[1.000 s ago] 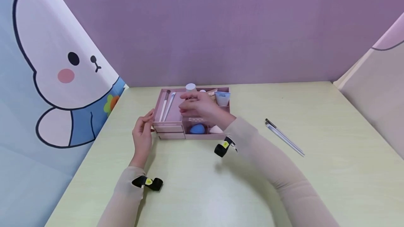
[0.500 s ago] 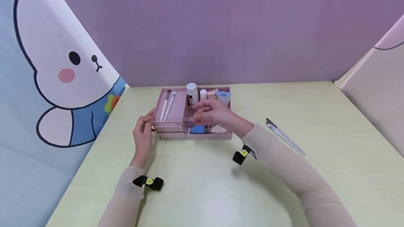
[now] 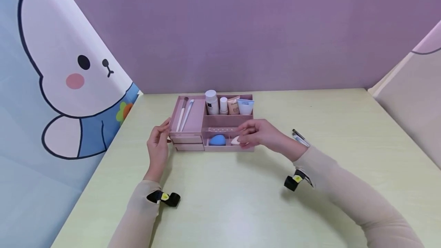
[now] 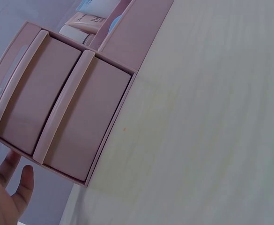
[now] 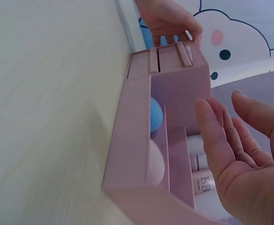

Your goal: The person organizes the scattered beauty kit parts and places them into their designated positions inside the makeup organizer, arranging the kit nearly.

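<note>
A pink organizer (image 3: 229, 149) with two drawers (image 4: 87, 122) stands on the table. My left hand (image 3: 158, 144) rests its fingers against the organizer's left side. Over the front right compartments hovers my right hand (image 3: 263, 135), fingers loosely bent; the right wrist view shows nothing between them. Below it, a pale makeup sponge (image 3: 235, 141) is partly hidden, with a blue makeup sponge (image 3: 218, 140) to its left. Two makeup brushes (image 3: 186, 115) lie on the organizer's top left. The back row holds a white bottle (image 3: 211, 104), a smaller bottle (image 3: 224, 106), a BB tube (image 3: 233, 106) and a pale blue tube (image 3: 245, 107).
More slim brushes (image 3: 300, 137) lie on the table at the right, partly covered by my right forearm. A purple backdrop (image 3: 241, 33) rises behind the table (image 3: 220, 202), and a cartoon-printed cloth (image 3: 82, 95) hangs at the left.
My right hand has drawn back from above the brushes on the organizer's top, moving right and toward me. It uncovers the bottles and tubes. The left hand stays in place.
</note>
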### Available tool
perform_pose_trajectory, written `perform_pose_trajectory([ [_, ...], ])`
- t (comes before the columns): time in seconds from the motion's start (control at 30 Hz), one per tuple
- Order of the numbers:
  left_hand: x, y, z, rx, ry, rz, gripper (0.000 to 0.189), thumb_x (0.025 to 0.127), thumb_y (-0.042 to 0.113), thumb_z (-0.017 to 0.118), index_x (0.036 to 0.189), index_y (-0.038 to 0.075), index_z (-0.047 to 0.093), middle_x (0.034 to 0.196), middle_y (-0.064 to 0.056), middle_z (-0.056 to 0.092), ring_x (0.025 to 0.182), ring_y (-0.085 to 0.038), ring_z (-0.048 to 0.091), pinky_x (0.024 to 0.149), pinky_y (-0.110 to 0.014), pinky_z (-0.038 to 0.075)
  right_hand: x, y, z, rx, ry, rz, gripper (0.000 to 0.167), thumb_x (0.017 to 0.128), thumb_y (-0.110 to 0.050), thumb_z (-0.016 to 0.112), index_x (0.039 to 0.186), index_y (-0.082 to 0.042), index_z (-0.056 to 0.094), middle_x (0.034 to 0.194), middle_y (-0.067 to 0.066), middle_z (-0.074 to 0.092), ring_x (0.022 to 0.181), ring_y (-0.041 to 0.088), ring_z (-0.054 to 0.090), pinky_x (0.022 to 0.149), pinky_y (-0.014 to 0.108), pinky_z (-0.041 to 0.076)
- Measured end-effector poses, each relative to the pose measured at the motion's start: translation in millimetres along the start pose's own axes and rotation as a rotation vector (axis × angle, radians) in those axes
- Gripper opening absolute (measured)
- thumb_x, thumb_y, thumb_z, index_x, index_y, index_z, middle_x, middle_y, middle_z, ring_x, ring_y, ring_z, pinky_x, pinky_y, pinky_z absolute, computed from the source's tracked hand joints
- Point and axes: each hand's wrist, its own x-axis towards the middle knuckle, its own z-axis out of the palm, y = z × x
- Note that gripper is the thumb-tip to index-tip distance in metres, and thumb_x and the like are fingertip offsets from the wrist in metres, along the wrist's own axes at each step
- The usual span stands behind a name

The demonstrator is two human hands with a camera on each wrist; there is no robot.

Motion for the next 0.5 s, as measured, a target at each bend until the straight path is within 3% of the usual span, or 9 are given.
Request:
perform_pose_trajectory([
  [0.07, 0.4, -0.9, 0.1, 0.003, 0.001, -0.003, 0.021, 0.105, 0.01, 0.045, 0.112, -0.005, 0.058, 0.139, -0.007, 0.06, 0.117, -0.014, 0.058, 0.073, -0.022, 0.046, -5.6, 5, -8, -0.021, -0.001, 0.013, 0.038, 0.091, 0.006, 0.063, 0.125, 0.018, 0.05, 0.098, 0.015, 0.072, 0.085, 0.021, 0.071, 0.079, 0.043, 0.058],
  [0.3, 1.6, -3.6, 0.7, 0.006, 0.003, -0.004, 0.021, 0.106, 0.012, 0.045, 0.112, -0.003, 0.059, 0.138, -0.005, 0.06, 0.115, -0.014, 0.058, 0.073, -0.024, 0.046, -27.2, 13, -35, -0.097, 0.02, 0.066, 0.04, 0.092, 0.004, 0.064, 0.126, 0.018, 0.048, 0.101, 0.024, 0.069, 0.08, 0.021, 0.069, 0.072, 0.04, 0.059],
  [0.5, 2.5, -5.5, 0.9, -0.005, 0.009, -0.012, 0.021, 0.106, 0.012, 0.045, 0.112, -0.003, 0.059, 0.138, -0.005, 0.06, 0.116, -0.014, 0.058, 0.074, -0.024, 0.046, -42.5, 19, -56, -0.137, 0.037, 0.098, 0.042, 0.09, 0.003, 0.066, 0.125, 0.019, 0.048, 0.093, 0.015, 0.07, 0.078, 0.022, 0.069, 0.071, 0.039, 0.059],
])
